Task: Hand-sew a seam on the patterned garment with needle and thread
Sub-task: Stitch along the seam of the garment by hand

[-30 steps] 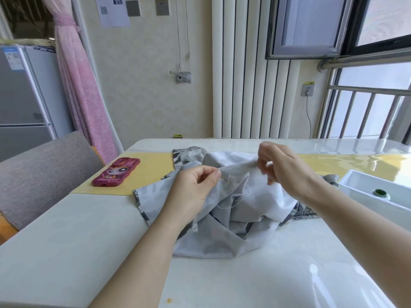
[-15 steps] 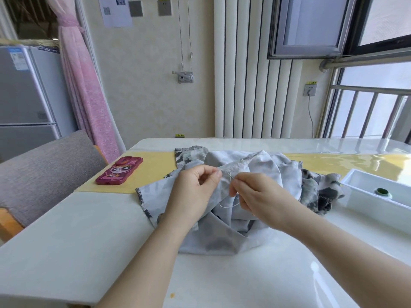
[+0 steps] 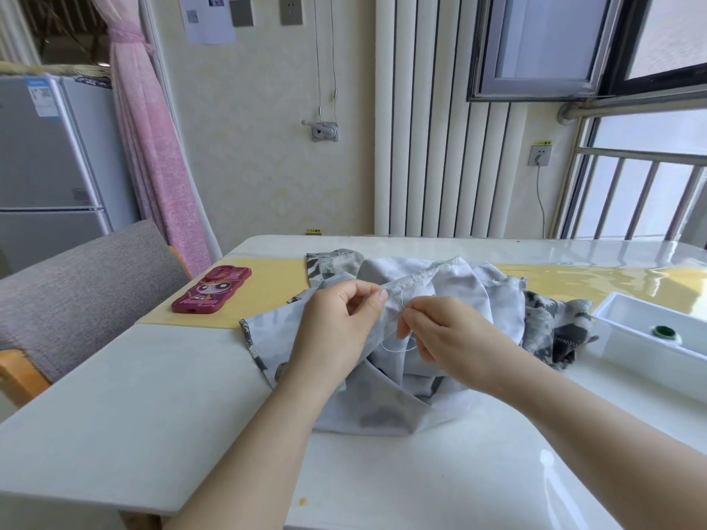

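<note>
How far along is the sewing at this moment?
Done: a thread loop hangs from the garment. In hand: left hand pinches the seam edge, right hand pinches the needle against it. Left: more stitching, knotting; finished stitch count is too small to tell.

Right hand (image 3: 447, 334), earlier raised, now low at the seam (image 3: 411, 283) (needle (image 3: 400, 302) too).

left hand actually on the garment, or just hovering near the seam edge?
Touching. The head view shows the left hand pinching the garment at its raised seam edge between thumb and forefinger, with no gap.
</note>
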A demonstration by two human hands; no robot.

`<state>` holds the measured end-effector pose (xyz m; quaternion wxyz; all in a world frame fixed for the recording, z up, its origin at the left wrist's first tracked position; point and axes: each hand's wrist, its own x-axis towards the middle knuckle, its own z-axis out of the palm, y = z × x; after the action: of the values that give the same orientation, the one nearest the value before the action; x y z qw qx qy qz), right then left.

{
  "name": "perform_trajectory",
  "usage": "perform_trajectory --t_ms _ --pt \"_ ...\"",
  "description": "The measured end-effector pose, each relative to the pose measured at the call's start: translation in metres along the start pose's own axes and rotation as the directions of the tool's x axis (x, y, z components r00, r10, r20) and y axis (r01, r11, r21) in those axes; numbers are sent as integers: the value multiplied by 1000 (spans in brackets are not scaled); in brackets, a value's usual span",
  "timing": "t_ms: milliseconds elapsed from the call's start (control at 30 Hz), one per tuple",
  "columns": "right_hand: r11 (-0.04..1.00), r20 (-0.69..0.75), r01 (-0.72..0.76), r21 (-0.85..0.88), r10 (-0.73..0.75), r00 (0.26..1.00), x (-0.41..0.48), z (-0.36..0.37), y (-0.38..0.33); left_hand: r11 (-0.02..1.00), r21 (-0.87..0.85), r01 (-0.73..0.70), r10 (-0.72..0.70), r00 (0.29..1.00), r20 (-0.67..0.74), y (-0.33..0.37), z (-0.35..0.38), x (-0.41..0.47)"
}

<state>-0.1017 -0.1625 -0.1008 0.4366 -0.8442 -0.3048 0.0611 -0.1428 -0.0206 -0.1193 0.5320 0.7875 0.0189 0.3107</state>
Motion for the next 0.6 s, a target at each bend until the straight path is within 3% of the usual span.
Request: perform_trajectory --t_ms 200,400,467,533,600 --pt "1000 -15 -6 -4 6 1000 2 2 -1 995 69 -74 77 997 -32 0 2 -4" --pt "1000 1 -15 14 15 1000 7 2 -9 852 338 -399 442 895 -60 -9 7 -6" --pt "998 8 -14 53 13 1000 10 1 -12 887 262 -379 410 909 -70 -7 8 -7" --pt "994 6 -4 106 4 1000 10 -1 -12 974 54 -221 225 970 -93 -4 8 -8" --pt "988 -47 59 143 -53 997 8 -2 -9 993 -102 -56 45 994 -104 -2 6 -6"
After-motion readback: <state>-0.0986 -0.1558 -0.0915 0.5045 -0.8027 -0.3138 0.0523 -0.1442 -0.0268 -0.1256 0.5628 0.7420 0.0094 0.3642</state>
